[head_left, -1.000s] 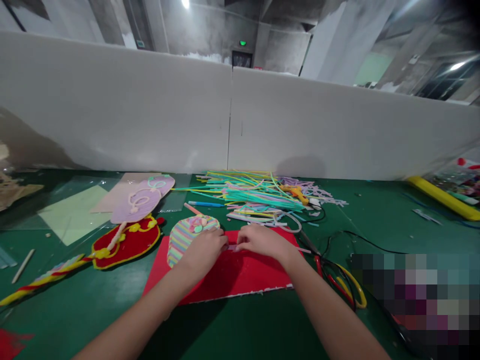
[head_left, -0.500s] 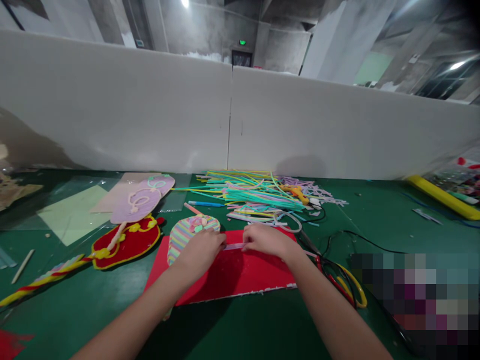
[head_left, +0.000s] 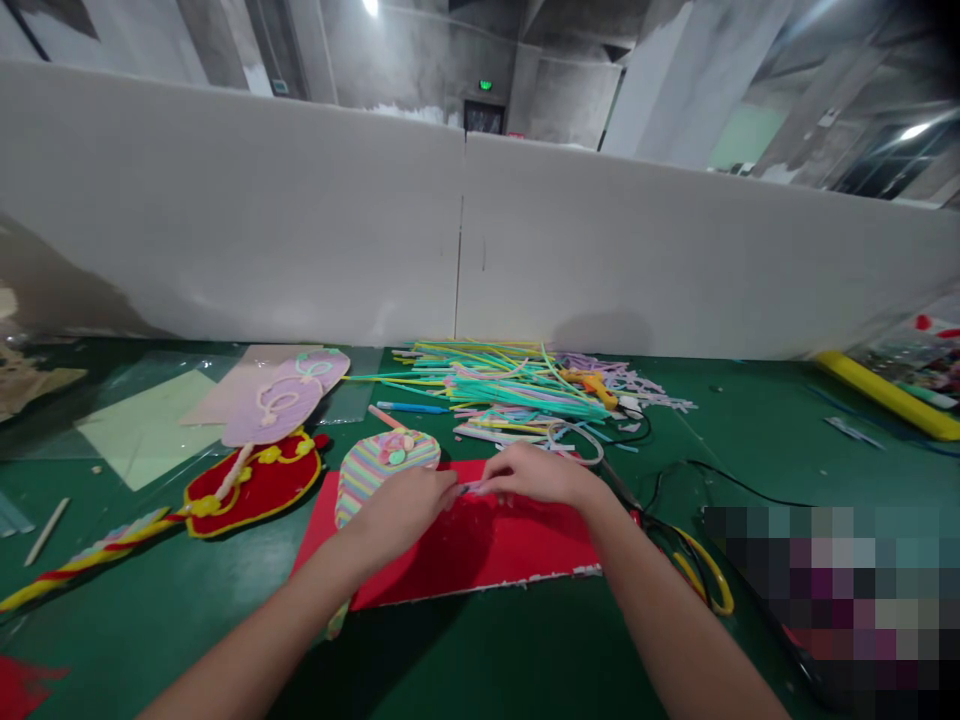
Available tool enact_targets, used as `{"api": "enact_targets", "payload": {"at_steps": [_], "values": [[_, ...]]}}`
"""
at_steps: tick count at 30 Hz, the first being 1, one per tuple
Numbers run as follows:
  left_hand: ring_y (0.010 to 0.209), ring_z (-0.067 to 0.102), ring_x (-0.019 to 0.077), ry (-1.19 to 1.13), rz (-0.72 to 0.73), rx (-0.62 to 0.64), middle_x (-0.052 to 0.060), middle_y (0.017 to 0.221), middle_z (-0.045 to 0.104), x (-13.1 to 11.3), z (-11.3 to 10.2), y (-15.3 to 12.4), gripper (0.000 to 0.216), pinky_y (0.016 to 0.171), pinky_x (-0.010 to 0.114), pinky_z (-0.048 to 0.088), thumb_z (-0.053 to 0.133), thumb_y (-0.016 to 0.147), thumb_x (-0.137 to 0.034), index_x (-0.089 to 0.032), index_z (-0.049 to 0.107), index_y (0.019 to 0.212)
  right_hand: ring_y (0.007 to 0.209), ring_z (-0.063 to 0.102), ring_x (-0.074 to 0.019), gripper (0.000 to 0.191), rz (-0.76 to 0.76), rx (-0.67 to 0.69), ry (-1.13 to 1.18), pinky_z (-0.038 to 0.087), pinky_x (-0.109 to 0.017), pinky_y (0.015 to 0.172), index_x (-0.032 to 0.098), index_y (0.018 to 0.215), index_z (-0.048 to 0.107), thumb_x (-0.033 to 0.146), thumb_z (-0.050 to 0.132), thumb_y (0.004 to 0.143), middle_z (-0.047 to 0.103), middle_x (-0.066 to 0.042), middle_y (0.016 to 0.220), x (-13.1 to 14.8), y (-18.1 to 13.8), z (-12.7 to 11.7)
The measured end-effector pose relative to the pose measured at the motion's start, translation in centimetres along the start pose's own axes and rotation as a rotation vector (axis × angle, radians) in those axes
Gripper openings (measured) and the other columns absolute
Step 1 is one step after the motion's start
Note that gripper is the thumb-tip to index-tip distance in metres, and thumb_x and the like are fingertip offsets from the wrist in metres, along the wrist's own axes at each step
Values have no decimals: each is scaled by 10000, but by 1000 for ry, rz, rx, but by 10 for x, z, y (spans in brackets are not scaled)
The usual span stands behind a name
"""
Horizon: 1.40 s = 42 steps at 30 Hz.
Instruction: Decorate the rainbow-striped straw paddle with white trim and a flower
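Over a red board [head_left: 480, 560], both my hands pinch a short pale lilac pipe cleaner [head_left: 472, 488], mostly hidden by the fingers. My left hand [head_left: 416, 498] is closed on its left end. Its right end is between the fingertips of my right hand [head_left: 536, 475], also closed. A striped pastel fan shape [head_left: 367, 470] with small coil flowers lies on the board's left part, beside my left hand. My left forearm partly covers its lower end.
Behind the board lies a pile of coloured pipe cleaners [head_left: 517, 385] with an orange glue gun [head_left: 592, 385] and a blue pen [head_left: 412, 408]. A lilac fan shape [head_left: 300, 400] and a red one [head_left: 255, 495] lie left. Cables and a yellow loop [head_left: 712, 570] are right.
My hands have come slightly closer together, and less of the lilac pipe cleaner shows between them. The right fingers have shifted their grip, and the red board's right edge has moved slightly right.
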<state>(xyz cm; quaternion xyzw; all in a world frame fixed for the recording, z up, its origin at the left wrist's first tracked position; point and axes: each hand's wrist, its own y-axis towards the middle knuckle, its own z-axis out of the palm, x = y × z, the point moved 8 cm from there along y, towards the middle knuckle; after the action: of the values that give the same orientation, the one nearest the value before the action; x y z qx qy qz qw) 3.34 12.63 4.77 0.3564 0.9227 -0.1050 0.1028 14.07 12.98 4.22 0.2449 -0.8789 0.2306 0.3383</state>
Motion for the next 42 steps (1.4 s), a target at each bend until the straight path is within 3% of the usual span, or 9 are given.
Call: {"api": "enact_targets", "payload": {"at_steps": [8, 17, 26, 30, 36, 42], "values": [[720, 570, 150, -320, 41, 30, 12, 735, 632, 22, -17, -4, 301, 644, 234, 350, 334, 875, -230, -188, 588, 718, 560, 440, -104, 392, 2, -53, -17, 339, -218, 559, 135, 727, 680, 456, 485, 837, 531, 14, 576, -16, -23, -36], [648, 541, 137, -354, 73, 123, 1, 676, 601, 22, -5, -3, 309, 596, 222, 337, 339, 862, -257, -181, 596, 707, 543, 405, -96, 431, 204, 50, 36, 320, -220, 526, 114, 761, 707, 517, 555, 761, 532, 4, 579, -52, -58, -51], [680, 580, 140, -354, 55, 130, 22, 750, 666, 27, 0, -2, 292, 618, 213, 371, 376, 847, -265, -188, 657, 863, 573, 534, -138, 373, 348, 77, 30, 404, -245, 582, 131, 744, 733, 475, 592, 714, 634, -34, 602, -82, -68, -51], [636, 582, 133, -356, 25, 138, 10, 677, 667, 30, 1, -2, 294, 604, 206, 371, 382, 840, -258, -190, 669, 841, 627, 582, -162, 339, 374, 80, 19, 421, -248, 608, 147, 748, 743, 454, 612, 690, 678, -46, 661, -93, -68, -51], [597, 589, 132, -357, 87, 204, 4, 621, 663, 23, 9, -5, 267, 577, 208, 357, 405, 832, -241, -192, 658, 763, 634, 583, -171, 373, 395, 29, -20, 411, -249, 588, 127, 740, 740, 468, 595, 698, 694, -66, 679, -85, -67, -55], [570, 581, 126, -312, 112, 221, -3, 598, 658, 20, 12, -7, 268, 564, 205, 352, 412, 851, -271, -197, 653, 760, 637, 586, -171, 234, 376, 23, -61, 393, -240, 563, 132, 761, 737, 292, 648, 614, 701, -56, 697, -82, -50, -43]]}}
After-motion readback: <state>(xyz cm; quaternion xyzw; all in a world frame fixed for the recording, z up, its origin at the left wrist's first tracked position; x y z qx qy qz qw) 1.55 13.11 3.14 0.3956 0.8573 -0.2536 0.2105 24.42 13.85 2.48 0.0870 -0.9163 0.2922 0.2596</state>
